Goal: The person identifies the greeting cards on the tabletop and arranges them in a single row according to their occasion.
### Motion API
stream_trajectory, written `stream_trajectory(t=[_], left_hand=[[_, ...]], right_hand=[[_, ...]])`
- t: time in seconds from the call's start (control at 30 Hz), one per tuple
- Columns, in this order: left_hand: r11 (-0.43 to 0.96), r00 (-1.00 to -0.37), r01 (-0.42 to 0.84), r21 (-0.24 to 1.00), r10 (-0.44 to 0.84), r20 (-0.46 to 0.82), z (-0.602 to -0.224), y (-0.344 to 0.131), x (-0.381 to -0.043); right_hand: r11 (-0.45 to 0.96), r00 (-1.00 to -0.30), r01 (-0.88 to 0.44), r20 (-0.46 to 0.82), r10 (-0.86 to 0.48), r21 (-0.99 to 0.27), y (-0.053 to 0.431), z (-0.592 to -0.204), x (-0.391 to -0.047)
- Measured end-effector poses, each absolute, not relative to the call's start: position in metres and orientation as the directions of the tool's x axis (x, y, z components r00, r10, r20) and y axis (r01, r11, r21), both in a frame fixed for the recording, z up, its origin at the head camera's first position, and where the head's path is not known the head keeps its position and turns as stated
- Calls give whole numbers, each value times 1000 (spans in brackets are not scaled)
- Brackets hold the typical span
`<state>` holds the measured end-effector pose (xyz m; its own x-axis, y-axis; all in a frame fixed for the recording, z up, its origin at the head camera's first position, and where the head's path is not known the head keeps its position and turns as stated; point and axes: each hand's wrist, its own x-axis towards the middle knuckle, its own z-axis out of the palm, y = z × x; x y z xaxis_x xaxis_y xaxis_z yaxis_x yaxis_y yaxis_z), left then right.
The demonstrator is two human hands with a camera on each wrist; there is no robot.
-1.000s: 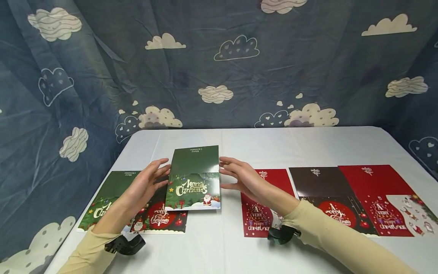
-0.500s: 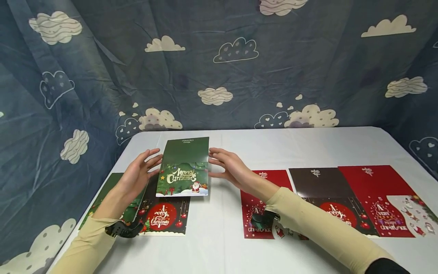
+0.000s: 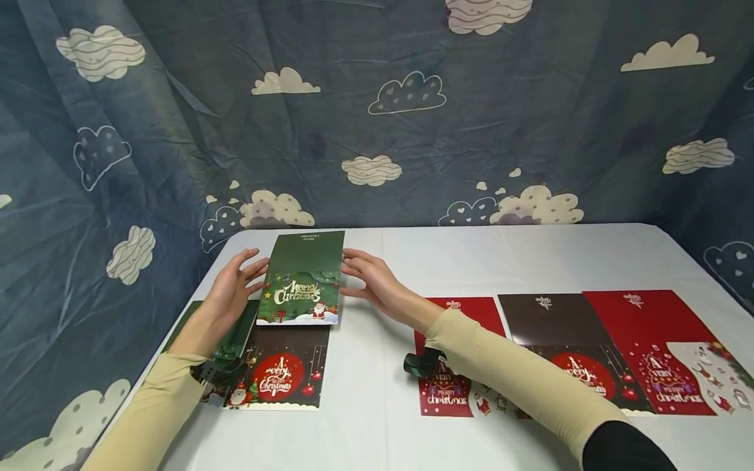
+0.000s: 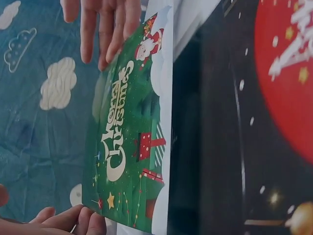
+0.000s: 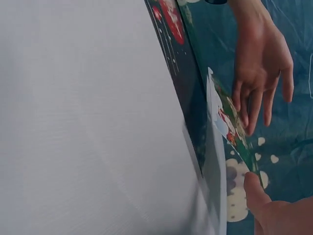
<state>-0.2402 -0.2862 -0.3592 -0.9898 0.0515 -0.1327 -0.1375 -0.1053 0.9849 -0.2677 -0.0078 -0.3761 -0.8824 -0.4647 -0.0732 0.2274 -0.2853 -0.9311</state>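
Observation:
A green "Merry Christmas" greeting card, unfolded, hangs tilted above the far left part of the table, held at its side edges between both hands. My left hand touches its left edge with fairly straight, spread fingers. On the opposite edge, the fingers of my right hand lie extended too. Just below is a dark card with a red circle, its upper part covered by the raised card. Another green card lies to its left, partly hidden by my left forearm. In the right wrist view, the raised card appears nearly edge-on.
On the right of the white table lie a red card, a dark card and a larger red card. My right forearm crosses the nearest red one. A cloud-patterned curtain stands behind the table.
Both hands have carried the green card leftward and farther from me. More of the dark card beneath shows now, and the right forearm has swung left over the red card.

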Motion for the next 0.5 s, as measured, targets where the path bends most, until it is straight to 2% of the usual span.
stream_trajectory(t=[0.23,0.5], left_hand=[[-105,-988,-151,983,22,-150,-361,-298,-252],[-121,-981,-190,974,-6,-193,-366,-315,-270]], right_hand=[[-308,-874,291,-121,-471,-906,-26,-378,-285],[-314,-862,289,-103,-497,-905,-43,-384,-308]])
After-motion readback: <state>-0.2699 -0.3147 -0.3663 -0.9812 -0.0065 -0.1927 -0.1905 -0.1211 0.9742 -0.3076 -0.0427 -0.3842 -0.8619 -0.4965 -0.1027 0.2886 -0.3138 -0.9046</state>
